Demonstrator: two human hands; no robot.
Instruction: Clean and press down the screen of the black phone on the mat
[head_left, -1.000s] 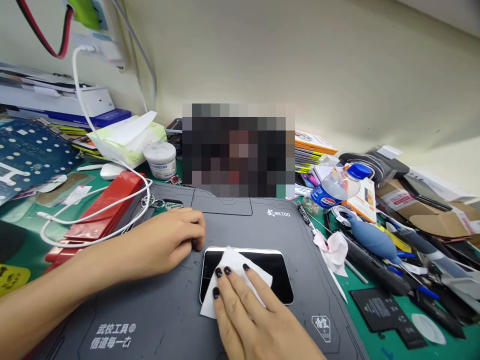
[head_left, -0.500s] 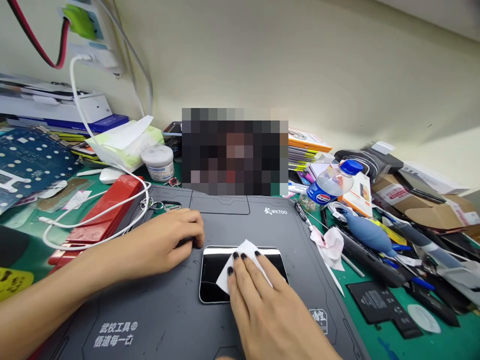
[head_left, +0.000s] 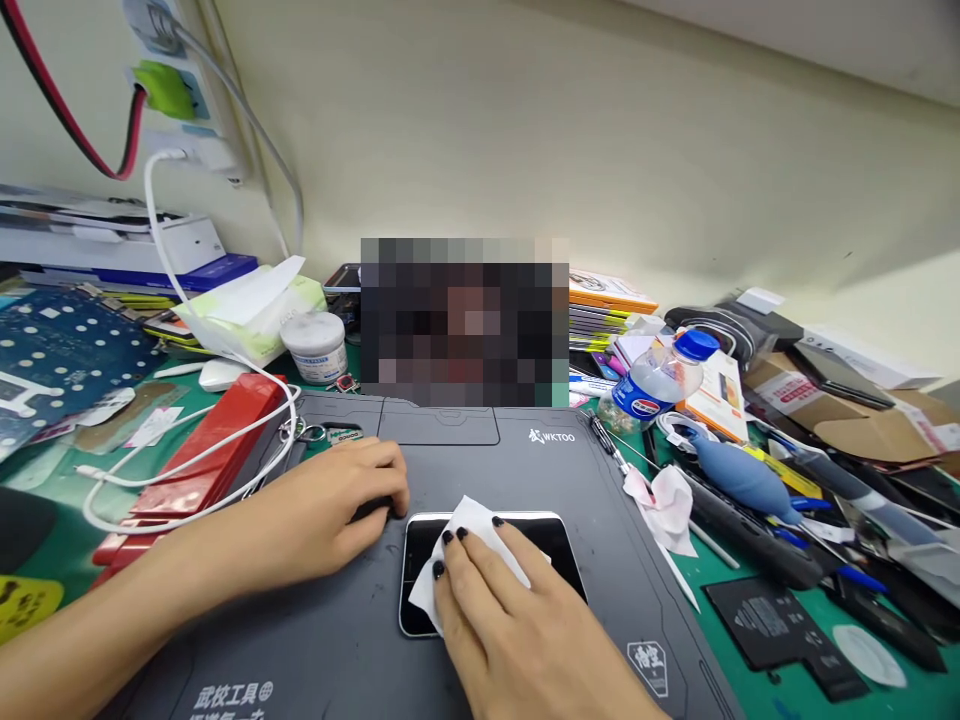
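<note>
A phone with a black screen and pale frame lies face up on the grey mat. On its screen rests a thin white wipe. My right hand presses this wipe down with its fingers stretched and close together, covering the phone's lower right part. My left hand rests on the mat just left of the phone. Its fingers are loosely bent, with the thumb apart from them and the fingertips by the phone's upper left corner. A dark gap shows under the left palm, and I see nothing held there.
A red box with a white cable lies at left, near a white jar and a tissue pack. At right are a bottle, a crumpled tissue, a blue blower and a black battery.
My right hand and the wipe have slid left across the phone's screen. The left hand stays by the phone's corner. The whole view has shifted slightly.
</note>
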